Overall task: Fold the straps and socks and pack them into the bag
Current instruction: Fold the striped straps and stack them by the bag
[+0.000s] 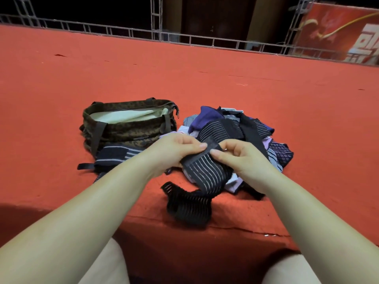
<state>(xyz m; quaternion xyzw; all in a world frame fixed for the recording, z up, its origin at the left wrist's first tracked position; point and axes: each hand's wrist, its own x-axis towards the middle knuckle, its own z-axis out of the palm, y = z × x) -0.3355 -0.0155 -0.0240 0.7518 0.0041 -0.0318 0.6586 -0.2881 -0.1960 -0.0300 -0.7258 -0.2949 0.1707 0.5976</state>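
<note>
Left hand [174, 148] & right hand [238, 155] both pinch black striped elastic strap [207, 173]; long end trails near-left, camo fabric bag [127, 128] lies far-left, nearer left hand.

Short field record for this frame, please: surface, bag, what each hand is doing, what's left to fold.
surface: red carpet
bag: brown patterned bag, open, pale lining showing
left hand: pinches black striped strap
right hand: pinches the same strap
folded strap: lies in front of the bag
unfolded pile: right of the bag
</note>
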